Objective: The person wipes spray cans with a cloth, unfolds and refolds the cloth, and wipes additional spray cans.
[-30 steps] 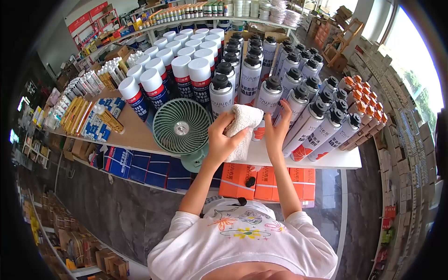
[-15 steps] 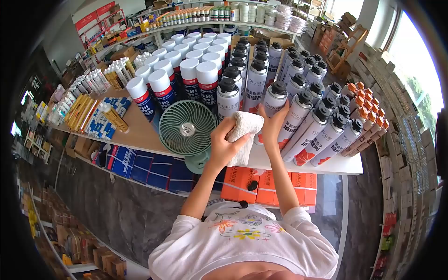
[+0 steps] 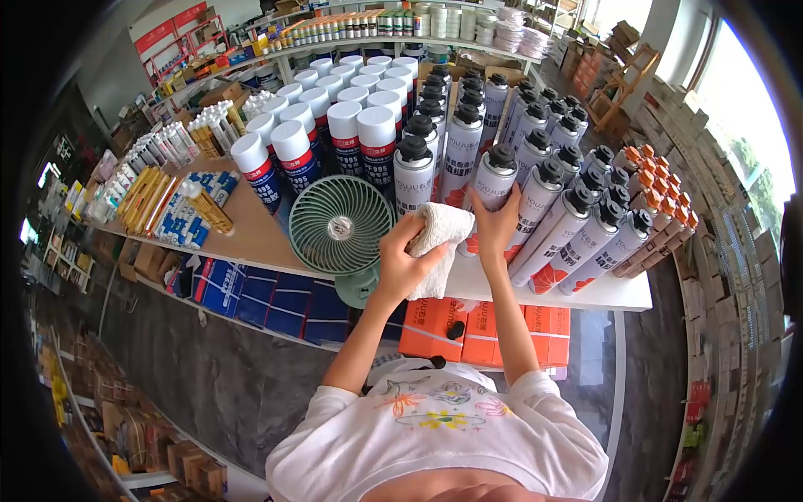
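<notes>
Near the middle of the frame, the left hand (image 3: 404,259) has its fingers closed around a folded white cloth (image 3: 443,238). Just to its right, the right hand (image 3: 498,227) grips a black-topped can (image 3: 492,178), thumb on one side and fingers on the other. Cloth and can are close together; from here I can't tell whether they touch, or whether the can's base rests on the table (image 3: 623,291).

So, as I judge it, this one can is in hand and in progress. The other black-topped cans (image 3: 577,243), at centre and right of centre, stand in rows, untouched by either hand. Nothing on them tells me which, if any, have been dealt with.

Left of the cloth sits a green fan (image 3: 341,224); behind it, upper centre-left, stand white-capped cans (image 3: 335,125). Orange-topped bottles (image 3: 657,201) fill the right end, and orange boxes (image 3: 431,328) lie below the table edge at lower centre.
</notes>
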Available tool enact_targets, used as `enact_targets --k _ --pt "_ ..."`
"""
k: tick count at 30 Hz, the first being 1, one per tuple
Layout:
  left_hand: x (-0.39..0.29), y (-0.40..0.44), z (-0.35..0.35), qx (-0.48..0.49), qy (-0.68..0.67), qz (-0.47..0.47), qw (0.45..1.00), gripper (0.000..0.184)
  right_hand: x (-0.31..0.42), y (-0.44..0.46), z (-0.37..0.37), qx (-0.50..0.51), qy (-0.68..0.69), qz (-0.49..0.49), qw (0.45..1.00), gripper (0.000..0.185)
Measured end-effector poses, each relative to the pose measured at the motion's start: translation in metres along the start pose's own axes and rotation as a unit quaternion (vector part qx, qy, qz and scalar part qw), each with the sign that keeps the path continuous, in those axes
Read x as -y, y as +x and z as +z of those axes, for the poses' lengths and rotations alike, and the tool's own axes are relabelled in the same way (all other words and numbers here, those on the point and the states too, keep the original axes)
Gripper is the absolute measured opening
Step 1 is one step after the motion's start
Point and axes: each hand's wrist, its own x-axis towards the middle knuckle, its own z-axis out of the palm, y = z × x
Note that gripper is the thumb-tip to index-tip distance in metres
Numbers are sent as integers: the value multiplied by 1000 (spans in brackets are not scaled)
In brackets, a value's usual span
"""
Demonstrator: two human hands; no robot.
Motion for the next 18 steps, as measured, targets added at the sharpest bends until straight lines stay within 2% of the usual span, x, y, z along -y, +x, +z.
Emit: enact_targets --k 7,9,14,18 --pt "-5 0 -7 -9 0 28 1000 30 6 -16 -9 23 38 -37 998 78" --pt "-5 -2 -10 -26 -37 -9 999 28 7 -22 -9 24 48 -42 998 77" --pt "-4 1 -20 -41 -28 2 999 26 15 -34 -17 52 73 -19 996 76" --pt "-5 2 -23 -45 -45 -10 998 26 18 -52 -18 68 83 -44 993 76"
